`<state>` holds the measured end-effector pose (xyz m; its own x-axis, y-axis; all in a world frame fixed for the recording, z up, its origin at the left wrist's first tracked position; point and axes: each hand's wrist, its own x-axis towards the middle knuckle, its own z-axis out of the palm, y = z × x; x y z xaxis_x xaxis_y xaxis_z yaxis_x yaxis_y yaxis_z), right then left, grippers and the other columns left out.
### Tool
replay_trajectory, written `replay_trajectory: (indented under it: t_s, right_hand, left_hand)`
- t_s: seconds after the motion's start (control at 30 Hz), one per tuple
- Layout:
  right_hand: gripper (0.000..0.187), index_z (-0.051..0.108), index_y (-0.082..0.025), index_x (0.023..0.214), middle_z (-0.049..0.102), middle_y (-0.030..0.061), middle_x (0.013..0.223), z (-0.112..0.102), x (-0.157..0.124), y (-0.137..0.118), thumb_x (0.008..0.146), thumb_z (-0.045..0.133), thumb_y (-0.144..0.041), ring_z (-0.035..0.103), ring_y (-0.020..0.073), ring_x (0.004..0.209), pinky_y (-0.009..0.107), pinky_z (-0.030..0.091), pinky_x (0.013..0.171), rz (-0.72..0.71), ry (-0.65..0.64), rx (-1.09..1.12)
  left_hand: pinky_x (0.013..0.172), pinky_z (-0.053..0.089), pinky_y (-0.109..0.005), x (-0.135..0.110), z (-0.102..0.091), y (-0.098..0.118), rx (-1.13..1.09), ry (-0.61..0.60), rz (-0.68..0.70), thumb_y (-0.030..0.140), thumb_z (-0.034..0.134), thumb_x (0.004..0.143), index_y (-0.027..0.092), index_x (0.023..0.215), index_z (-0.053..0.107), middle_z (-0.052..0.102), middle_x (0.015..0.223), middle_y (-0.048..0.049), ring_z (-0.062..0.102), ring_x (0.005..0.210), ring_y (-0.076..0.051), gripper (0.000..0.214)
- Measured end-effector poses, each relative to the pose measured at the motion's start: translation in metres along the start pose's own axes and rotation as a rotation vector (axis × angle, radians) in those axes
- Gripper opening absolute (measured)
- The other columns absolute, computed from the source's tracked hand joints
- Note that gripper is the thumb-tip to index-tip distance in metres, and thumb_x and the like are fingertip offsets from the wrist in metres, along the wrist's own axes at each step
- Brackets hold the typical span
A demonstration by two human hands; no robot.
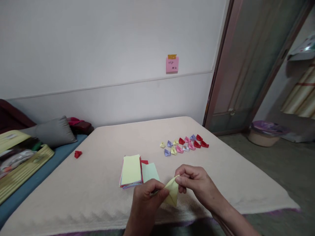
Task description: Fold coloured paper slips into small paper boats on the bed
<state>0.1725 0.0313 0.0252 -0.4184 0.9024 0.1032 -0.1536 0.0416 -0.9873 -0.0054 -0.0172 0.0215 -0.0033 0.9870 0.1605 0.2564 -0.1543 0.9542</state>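
Observation:
Between my two hands is a folded piece of yellow paper (172, 192), pointed at its upper right and lower edge. My left hand (150, 200) pinches its left side between thumb and finger. The upper right corner is gripped by the thumb and fingers of my right hand (194, 182). Just beyond my left hand lies a stack of coloured paper (132, 170) with a pale yellow sheet on top. A light green sheet (150, 171) rests beside the stack, with a bit of red paper (144, 162) showing behind it.
Several small folded paper boats (185, 148) in red, pink, yellow and purple stand in rows on the cream-covered table (98, 183). One red folded piece (78, 154) sits far left. A yellow box (27, 167) and grey cushion (52, 132) are at the left; a bin (264, 134) stands right.

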Motion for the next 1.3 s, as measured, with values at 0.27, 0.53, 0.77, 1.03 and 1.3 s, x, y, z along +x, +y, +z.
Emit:
replay_trajectory:
  t_s: [0.27, 0.53, 0.77, 1.03, 1.3]
  right_hand:
    - [0.019, 0.063, -0.017, 0.077, 0.053, -0.0043, 0.058, 0.003, 0.005, 0.004, 0.065, 0.074, -0.025, 0.045, 0.0101, 0.055, 0.020, 0.032, 0.051, -0.006, -0.015, -0.053]
    - [0.011, 0.066, -0.016, 0.062, 0.053, -0.0036, 0.055, 0.009, 0.001, 0.004, 0.067, 0.071, -0.024, 0.043, 0.0104, 0.056, 0.022, 0.030, 0.053, -0.020, 0.009, -0.208]
    - [0.010, 0.067, -0.016, 0.065, 0.056, -0.0024, 0.058, 0.006, 0.000, 0.004, 0.069, 0.070, -0.025, 0.046, 0.0116, 0.058, 0.023, 0.032, 0.055, -0.043, 0.016, -0.214]
    - [0.013, 0.066, -0.016, 0.066, 0.058, -0.0002, 0.063, -0.003, 0.000, -0.003, 0.073, 0.067, -0.026, 0.050, 0.0135, 0.061, 0.024, 0.035, 0.057, -0.150, -0.005, -0.269]
    - [0.008, 0.065, -0.016, 0.069, 0.058, -0.0007, 0.065, 0.003, -0.001, -0.001, 0.072, 0.068, -0.024, 0.052, 0.0140, 0.063, 0.024, 0.037, 0.058, -0.131, 0.013, -0.276]
  left_hand:
    - [0.050, 0.030, -0.019, 0.002, 0.003, -0.006, -0.032, 0.025, 0.015, 0.027, 0.065, 0.071, 0.015, 0.057, 0.060, 0.047, 0.050, 0.0040, 0.038, 0.051, -0.009, 0.019]
    - [0.050, 0.032, -0.020, 0.002, 0.007, -0.008, 0.031, -0.023, 0.055, 0.029, 0.062, 0.074, 0.015, 0.060, 0.060, 0.050, 0.053, 0.0029, 0.042, 0.053, -0.009, 0.020]
    - [0.049, 0.032, -0.019, 0.000, 0.009, -0.001, -0.031, -0.021, -0.018, 0.025, 0.066, 0.068, 0.016, 0.067, 0.064, 0.054, 0.056, 0.0032, 0.043, 0.053, -0.009, 0.010]
    - [0.056, 0.037, -0.020, 0.001, 0.005, 0.000, 0.000, -0.057, -0.010, 0.031, 0.058, 0.078, 0.016, 0.064, 0.069, 0.062, 0.059, 0.0000, 0.051, 0.059, -0.012, 0.022]
    - [0.057, 0.037, -0.019, -0.004, 0.007, -0.010, 0.086, 0.035, 0.073, 0.028, 0.059, 0.079, 0.017, 0.064, 0.066, 0.062, 0.059, 0.0009, 0.054, 0.059, -0.012, 0.020]
